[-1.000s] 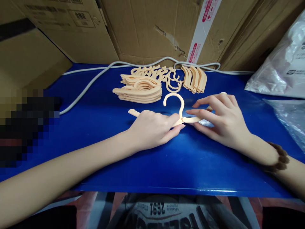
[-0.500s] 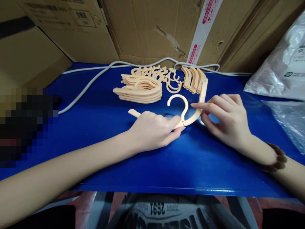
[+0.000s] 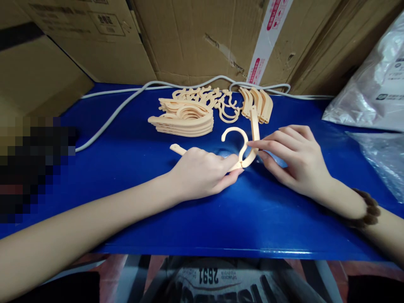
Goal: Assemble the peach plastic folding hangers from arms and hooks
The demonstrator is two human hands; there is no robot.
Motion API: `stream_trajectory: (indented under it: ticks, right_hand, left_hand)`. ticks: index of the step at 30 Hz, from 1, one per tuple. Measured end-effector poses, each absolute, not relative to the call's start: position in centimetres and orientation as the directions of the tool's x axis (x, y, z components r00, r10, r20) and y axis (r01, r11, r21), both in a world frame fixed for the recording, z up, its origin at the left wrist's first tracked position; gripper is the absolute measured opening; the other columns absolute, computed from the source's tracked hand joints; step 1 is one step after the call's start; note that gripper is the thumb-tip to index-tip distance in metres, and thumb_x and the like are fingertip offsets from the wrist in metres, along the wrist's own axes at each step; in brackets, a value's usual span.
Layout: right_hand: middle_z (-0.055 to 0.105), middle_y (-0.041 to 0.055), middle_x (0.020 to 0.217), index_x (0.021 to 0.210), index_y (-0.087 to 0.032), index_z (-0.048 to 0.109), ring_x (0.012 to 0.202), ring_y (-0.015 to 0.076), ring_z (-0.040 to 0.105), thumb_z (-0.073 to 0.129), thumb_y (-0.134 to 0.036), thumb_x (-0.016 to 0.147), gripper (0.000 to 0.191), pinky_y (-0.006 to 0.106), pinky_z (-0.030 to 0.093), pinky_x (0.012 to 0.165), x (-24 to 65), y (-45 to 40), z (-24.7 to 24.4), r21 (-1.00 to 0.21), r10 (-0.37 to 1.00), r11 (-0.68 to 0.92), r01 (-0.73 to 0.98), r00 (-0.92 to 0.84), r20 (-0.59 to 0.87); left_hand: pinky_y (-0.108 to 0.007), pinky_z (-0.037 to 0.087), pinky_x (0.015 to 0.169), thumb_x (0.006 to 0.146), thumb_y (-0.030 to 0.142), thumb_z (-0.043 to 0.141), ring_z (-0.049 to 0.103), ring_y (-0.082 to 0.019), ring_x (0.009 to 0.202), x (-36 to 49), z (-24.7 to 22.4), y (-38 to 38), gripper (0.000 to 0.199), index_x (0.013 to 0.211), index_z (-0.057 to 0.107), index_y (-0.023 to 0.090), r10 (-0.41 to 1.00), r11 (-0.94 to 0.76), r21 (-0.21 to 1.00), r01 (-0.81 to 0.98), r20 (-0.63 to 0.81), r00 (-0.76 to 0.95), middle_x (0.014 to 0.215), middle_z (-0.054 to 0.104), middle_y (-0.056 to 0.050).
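Observation:
A cream plastic folding hanger (image 3: pixel 245 135) is in both hands above the blue table, its hook pointing up and away from me. My left hand (image 3: pixel 203 172) is closed round one arm near the joint; that arm's end sticks out to the left of my knuckles. With index finger and thumb, my right hand (image 3: pixel 292 160) grips the other arm, which stands swung up close beside the hook. Folded hangers (image 3: pixel 183 122) are stacked just beyond my left hand. Behind the held hanger lie loose hooks (image 3: pixel 229 111) and several curved hanger arms (image 3: pixel 260 105).
A white cable (image 3: pixel 126 105) runs along the back of the blue table (image 3: pixel 202 227). Cardboard boxes (image 3: pixel 189 42) stand behind it. White plastic bags (image 3: pixel 372 88) lie at the right, and a pixelated dark patch covers the left edge.
My right hand has moved a little left, swinging the hanger's right arm inward toward the hook. My left hand keeps its hold in nearly the same place.

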State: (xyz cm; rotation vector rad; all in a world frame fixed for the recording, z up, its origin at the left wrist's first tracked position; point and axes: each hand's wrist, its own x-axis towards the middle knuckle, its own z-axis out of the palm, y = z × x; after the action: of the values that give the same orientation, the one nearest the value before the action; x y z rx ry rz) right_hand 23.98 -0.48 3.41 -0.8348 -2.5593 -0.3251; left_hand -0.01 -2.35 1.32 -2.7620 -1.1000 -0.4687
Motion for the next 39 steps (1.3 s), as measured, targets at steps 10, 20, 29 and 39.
stream_trajectory:
  ticks: [10,20,29,39]
  right_hand:
    - [0.072,0.0056,0.096,0.119,-0.018,0.065,0.084,0.0205,0.06,0.051,-0.024,0.099,0.025,0.039,0.038,0.086,23.85,-0.3,3.19,0.076,0.466,0.84,0.536,-0.788,0.402]
    - [0.07,0.0058,0.093,0.116,-0.016,0.067,0.084,0.0212,0.057,0.051,-0.026,0.1,0.025,0.039,0.038,0.086,23.75,-0.23,3.05,0.082,0.459,0.853,0.515,-0.816,0.35]
    - [0.069,0.0073,0.095,0.106,-0.016,0.069,0.087,0.0212,0.059,0.048,-0.03,0.101,0.025,0.039,0.038,0.088,23.77,-0.09,2.78,0.057,0.473,0.855,0.515,-0.82,0.321]
    - [0.067,0.0088,0.099,0.106,-0.017,0.066,0.088,0.0215,0.059,0.048,-0.03,0.101,0.023,0.04,0.04,0.086,23.77,0.01,2.51,-0.015,0.48,0.867,0.498,-0.826,0.296]
  left_hand:
    - [-0.026,0.012,0.047,0.103,0.037,0.04,0.058,-0.018,0.043,-0.23,0.84,-2.11,0.036,0.086,0.064,0.017,0.571,-0.776,-0.025,0.631,0.399,0.718,0.057,0.067,-0.001]
    - [-0.028,0.015,0.046,0.102,0.036,0.04,0.064,-0.018,0.05,-0.25,0.78,-2.04,0.03,0.098,0.063,0.016,0.538,-0.818,-0.02,0.575,0.329,0.776,0.064,0.069,-0.002]
    - [-0.028,0.021,0.047,0.099,0.03,0.044,0.069,-0.02,0.062,-0.19,1.24,-2.03,0.026,0.114,0.058,0.015,0.564,-0.818,-0.001,0.575,0.19,0.803,0.075,0.072,-0.003]
    - [-0.029,0.026,0.047,0.094,0.031,0.052,0.071,-0.018,0.07,-0.35,1.13,-1.96,0.023,0.111,0.058,0.017,0.503,-0.859,0.037,0.511,0.249,0.827,0.084,0.073,-0.001]
